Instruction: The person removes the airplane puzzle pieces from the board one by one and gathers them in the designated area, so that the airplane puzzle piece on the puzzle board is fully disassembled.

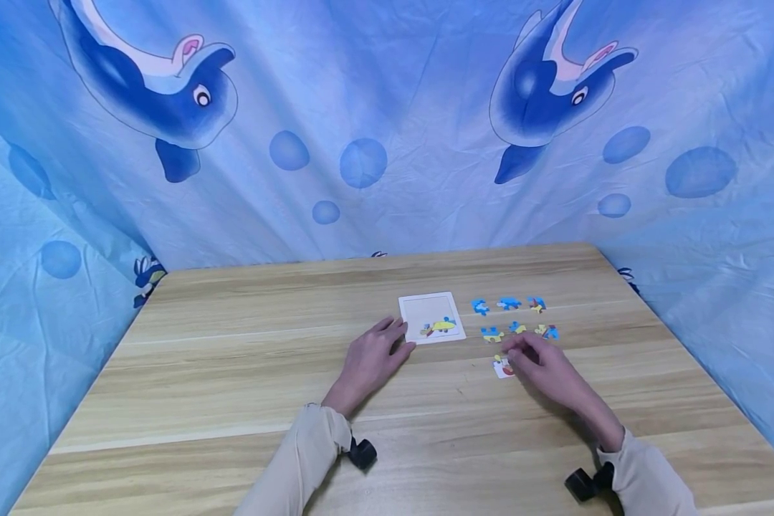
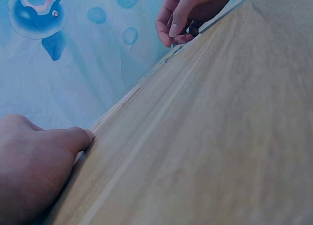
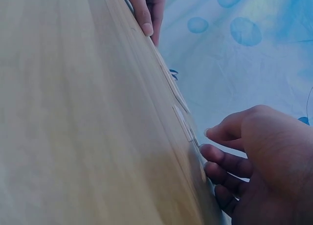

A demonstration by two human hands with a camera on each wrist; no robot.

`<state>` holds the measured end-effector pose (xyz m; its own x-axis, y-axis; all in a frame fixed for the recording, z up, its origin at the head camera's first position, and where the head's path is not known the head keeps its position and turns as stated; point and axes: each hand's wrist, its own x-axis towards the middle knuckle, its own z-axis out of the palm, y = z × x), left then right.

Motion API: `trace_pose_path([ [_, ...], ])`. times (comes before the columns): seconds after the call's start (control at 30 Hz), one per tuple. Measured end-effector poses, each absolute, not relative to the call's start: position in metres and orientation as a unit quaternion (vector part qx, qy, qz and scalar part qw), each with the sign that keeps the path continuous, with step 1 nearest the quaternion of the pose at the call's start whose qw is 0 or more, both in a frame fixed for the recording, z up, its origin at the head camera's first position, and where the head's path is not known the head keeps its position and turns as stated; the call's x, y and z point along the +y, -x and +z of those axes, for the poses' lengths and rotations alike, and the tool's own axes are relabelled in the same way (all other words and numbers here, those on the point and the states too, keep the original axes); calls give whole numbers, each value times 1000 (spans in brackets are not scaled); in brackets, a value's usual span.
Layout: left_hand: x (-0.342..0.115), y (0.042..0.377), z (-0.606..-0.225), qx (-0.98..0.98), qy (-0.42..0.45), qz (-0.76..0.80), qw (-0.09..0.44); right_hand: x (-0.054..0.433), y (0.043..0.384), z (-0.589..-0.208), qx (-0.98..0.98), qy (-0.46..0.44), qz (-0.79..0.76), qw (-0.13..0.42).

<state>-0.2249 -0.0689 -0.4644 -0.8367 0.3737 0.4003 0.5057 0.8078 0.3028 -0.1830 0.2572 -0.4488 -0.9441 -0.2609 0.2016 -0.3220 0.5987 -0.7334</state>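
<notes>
A square white puzzle board (image 1: 423, 310) lies flat on the table, with a few joined yellow puzzle pieces (image 1: 443, 326) in its lower right part. My left hand (image 1: 375, 358) rests at the board's lower left corner, its fingers along the left edge and the thumb by the near edge. To the right, my right hand (image 1: 548, 369) hovers low over a white and red puzzle piece (image 1: 500, 368), fingers bent. A small gap shows between its thumb (image 3: 211, 133) and index finger in the right wrist view, with nothing visible there.
Loose blue and yellow puzzle pieces (image 1: 491, 335) lie in rows right of the board. The wooden table (image 1: 232, 373) ends at a blue curtain (image 1: 413, 201) printed with dolphins. Small black cameras (image 1: 362, 454) sit on both wrists.
</notes>
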Motion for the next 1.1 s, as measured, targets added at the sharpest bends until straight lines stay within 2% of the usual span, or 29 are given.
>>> trace_pose_path([
  [0.47,-70,225,-464,-936,237,-202,165,255,189,-440,-892,-174,412,66],
  [1.1,-69,224,-462,-937,234,-207,156,229,207,-434,-893,-188,408,34],
])
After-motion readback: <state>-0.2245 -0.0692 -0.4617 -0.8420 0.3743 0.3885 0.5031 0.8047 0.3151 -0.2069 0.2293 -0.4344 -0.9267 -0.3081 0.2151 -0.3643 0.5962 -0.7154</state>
